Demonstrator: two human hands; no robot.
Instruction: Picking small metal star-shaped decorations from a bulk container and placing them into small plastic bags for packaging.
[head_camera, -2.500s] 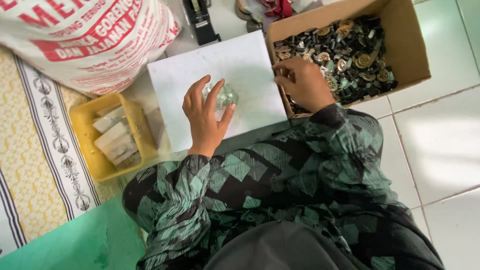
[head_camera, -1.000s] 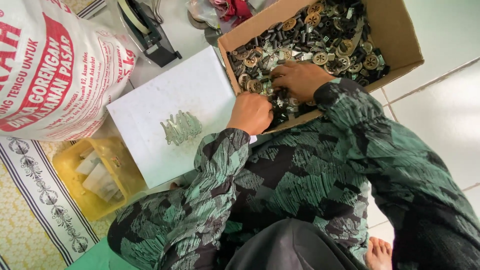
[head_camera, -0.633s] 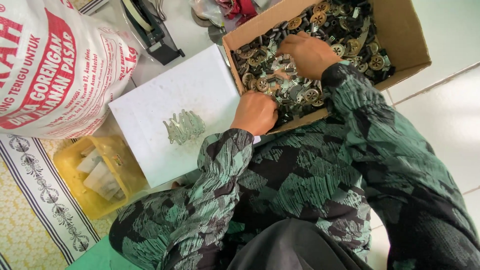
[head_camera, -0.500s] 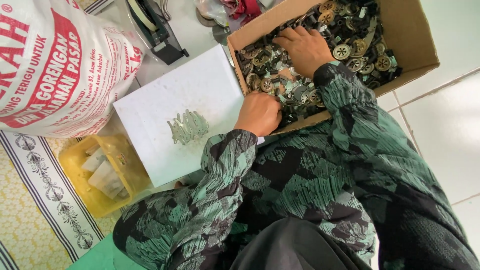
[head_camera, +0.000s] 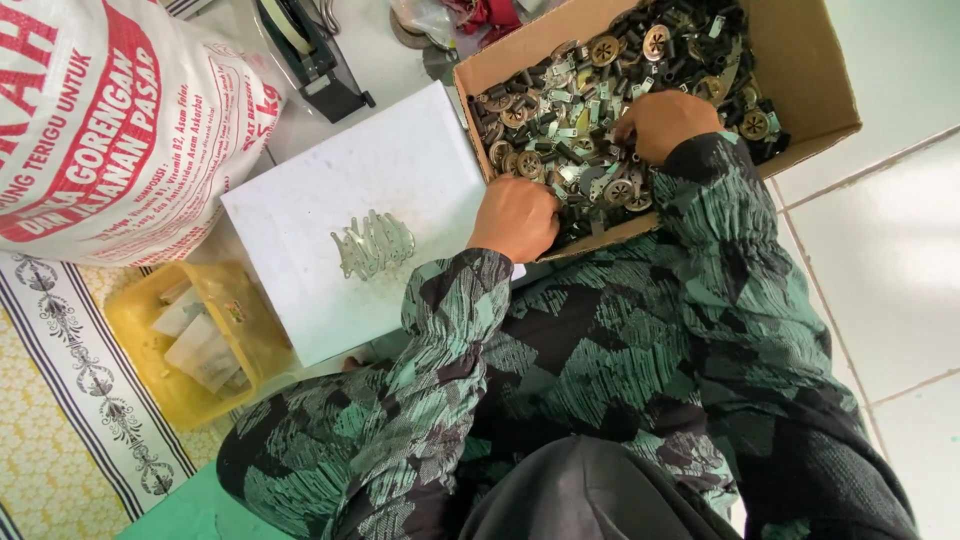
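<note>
A brown cardboard box (head_camera: 800, 50) lies open on the floor, filled with several small metal and black parts (head_camera: 560, 110). My left hand (head_camera: 518, 217) reaches over the box's near left edge with its fingers curled down among the parts. Deeper in the box, my right hand (head_camera: 665, 120) digs into the pile with bent fingers. What either hand holds is hidden. A white board (head_camera: 350, 170) lies to the left of the box, and a small heap of flat silvery metal pieces (head_camera: 373, 243) rests on it. Green patterned sleeves cover both arms.
A large white woven sack with red print (head_camera: 100, 120) stands at the upper left. Below it is a yellow plastic tub (head_camera: 180, 350) holding small clear bags. A black tape dispenser (head_camera: 310, 55) sits behind the board. White floor tiles (head_camera: 890, 250) stretch to the right; a patterned mat (head_camera: 70, 420) lies at left.
My left hand let go of the silvery pieces, which now lie on the white board, and moved right to the box edge. My right hand shifted deeper and rightward among the parts.
</note>
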